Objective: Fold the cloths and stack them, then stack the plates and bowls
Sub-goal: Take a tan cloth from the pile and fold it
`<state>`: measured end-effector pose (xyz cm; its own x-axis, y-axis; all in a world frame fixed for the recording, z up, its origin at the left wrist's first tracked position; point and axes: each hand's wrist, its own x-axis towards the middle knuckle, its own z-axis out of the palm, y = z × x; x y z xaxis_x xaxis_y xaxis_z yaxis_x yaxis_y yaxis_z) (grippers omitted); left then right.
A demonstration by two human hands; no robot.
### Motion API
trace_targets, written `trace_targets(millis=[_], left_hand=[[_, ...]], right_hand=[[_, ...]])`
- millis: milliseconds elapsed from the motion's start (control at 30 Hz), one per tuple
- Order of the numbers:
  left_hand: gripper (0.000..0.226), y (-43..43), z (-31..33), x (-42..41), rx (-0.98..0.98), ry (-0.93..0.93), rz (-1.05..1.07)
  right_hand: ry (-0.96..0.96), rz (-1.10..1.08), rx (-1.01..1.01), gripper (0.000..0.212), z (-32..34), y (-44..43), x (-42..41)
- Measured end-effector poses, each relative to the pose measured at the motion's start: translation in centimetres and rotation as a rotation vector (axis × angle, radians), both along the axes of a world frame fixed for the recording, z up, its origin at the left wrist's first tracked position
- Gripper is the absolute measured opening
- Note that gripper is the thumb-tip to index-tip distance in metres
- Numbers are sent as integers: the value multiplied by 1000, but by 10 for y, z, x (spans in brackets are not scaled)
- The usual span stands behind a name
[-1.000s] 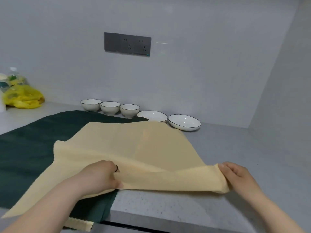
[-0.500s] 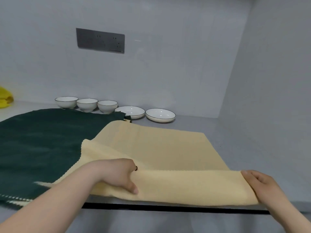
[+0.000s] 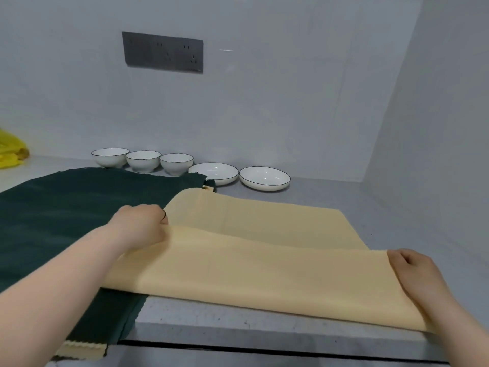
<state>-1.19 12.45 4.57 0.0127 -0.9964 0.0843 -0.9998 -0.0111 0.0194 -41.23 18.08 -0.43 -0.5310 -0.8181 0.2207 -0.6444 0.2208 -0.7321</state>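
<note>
The task is sitting at an early stage: the first fold is only now being made. The yellow cloth (image 3: 264,271) is lying on the right part of the counter (image 3: 397,207), with its far half flat and its near portion raised as a flap over the surface. The left hand (image 3: 143,226) is gripping the flap's left end with curled fingers, just beside the green cloth (image 3: 66,207). The right hand (image 3: 415,276) is gripping the flap's right end, its fingers curled round the edge. The green cloth is lying spread out and unfolded at left, its near edge hanging over the counter front, where a strip of pale cloth (image 3: 82,349) is showing beneath it. No folded pile is showing anywhere. The three bowls (image 3: 143,160) and two plates (image 3: 264,178) are standing in one row along the far wall, none stacked. By this judgement, nearly everything is waiting to be done — completing this fold, folding the other cloths, piling them, then stacking the crockery.
</note>
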Motion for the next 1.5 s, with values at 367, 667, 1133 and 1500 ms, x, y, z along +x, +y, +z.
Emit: trace_targets(millis=[367, 667, 1133, 1500], left_hand=[[30, -67, -58, -11, -131, 124, 89], [29, -77, -74, -9, -213, 145, 65], [24, -78, -51, -10, -187, 108, 58], [22, -168, -38, -18, -238, 150, 128]], right_hand=[[125, -45, 131, 26, -15, -64, -12], [192, 2, 275, 29, -16, -65, -5], [259, -16, 272, 25, -5, -85, -19], [149, -22, 20, 29, 7, -178, -15]])
